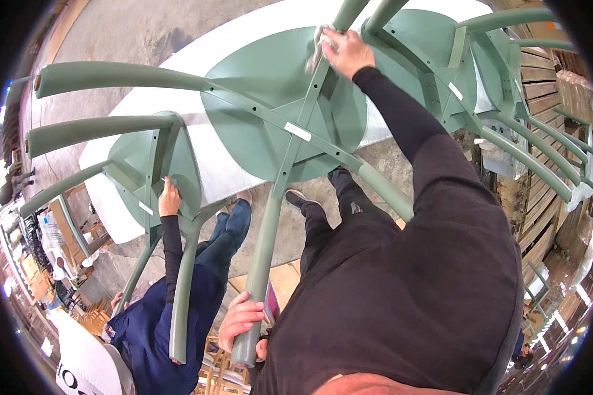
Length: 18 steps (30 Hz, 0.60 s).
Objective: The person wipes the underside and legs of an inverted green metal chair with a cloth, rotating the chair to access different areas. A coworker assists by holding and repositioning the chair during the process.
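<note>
An upside-down green chair (263, 66) with a rounded seat lies in front of me, its crossed braces and legs facing up. My left hand (242, 321) wraps round the end of its near leg (265, 276), close to my body. At the far side, my right hand (349, 54) is closed on a crumpled white cloth (315, 51), pressed against the frame by the base of a far leg. Motion smears the cloth a little. A small white label (298, 131) sits where the braces cross.
The chairs rest on a white-covered table (112, 210). More upturned green chairs stand left (128, 171) and right (408, 72), their legs sticking out. At the left a co-worker in dark blue (178, 322) has a hand (169, 199) at the left chair. Slatted wood (537, 99) is at the right.
</note>
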{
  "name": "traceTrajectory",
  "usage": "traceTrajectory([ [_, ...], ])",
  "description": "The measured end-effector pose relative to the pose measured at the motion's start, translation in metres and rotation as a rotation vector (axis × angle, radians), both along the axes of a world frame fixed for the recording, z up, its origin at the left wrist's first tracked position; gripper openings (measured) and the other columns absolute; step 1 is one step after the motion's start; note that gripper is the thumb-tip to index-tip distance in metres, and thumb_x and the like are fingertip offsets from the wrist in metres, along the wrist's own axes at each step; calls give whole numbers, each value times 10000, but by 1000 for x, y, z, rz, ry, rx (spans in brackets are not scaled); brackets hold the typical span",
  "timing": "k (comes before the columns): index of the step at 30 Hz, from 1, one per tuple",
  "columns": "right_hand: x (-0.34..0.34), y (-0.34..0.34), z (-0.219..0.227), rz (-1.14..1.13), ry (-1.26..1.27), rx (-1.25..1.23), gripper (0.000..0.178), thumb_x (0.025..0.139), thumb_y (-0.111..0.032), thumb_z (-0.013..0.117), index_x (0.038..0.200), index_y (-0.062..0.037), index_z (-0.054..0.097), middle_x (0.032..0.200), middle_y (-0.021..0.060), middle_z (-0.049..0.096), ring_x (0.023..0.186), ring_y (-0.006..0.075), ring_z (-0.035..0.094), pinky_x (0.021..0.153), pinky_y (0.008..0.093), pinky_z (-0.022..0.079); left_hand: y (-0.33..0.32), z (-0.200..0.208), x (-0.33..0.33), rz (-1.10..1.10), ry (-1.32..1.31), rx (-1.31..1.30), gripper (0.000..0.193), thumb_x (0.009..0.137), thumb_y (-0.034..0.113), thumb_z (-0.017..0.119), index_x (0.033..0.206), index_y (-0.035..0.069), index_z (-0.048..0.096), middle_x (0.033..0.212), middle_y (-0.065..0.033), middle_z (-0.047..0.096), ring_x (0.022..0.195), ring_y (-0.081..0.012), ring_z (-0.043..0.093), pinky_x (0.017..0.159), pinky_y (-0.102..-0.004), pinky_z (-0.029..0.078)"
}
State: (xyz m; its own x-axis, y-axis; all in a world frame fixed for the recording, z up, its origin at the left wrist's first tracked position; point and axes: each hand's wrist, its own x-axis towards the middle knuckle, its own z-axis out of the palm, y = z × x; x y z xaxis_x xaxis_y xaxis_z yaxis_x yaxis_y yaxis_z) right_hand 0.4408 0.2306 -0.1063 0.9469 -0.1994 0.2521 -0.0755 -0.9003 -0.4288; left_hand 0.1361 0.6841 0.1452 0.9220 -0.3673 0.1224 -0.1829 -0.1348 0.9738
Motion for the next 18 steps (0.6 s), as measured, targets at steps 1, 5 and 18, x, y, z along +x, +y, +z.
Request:
traceTrajectory([
  [1,5,5,0,-11,82,-96,512,950,-486,585,1364,-186,619,1085,182,643,844,353,720,712,462,601,1,-3,-2,4,-12,-12,498,884,327,811,1166,64,496,982,-176,704,997,-362,711,1070,-644,414],
  [5,-77,63,-28,521,50,36,601,834,-488,735,1348,-194,633,1196,143,670,981,321,702,803,443,598,6,-8,3,-42,-8,-15,504,880,324,819,1165,60,499,998,-182,706,1005,-363,711,1073,-643,411],
  [18,-91,76,-3,917,30,-127,207,827,-373,717,989,-246,730,900,41,666,821,228,688,689,399,602,-1,-1,15,-35,-82,28,424,824,262,808,1064,51,531,892,-160,722,884,-353,746,950,-613,520],
])
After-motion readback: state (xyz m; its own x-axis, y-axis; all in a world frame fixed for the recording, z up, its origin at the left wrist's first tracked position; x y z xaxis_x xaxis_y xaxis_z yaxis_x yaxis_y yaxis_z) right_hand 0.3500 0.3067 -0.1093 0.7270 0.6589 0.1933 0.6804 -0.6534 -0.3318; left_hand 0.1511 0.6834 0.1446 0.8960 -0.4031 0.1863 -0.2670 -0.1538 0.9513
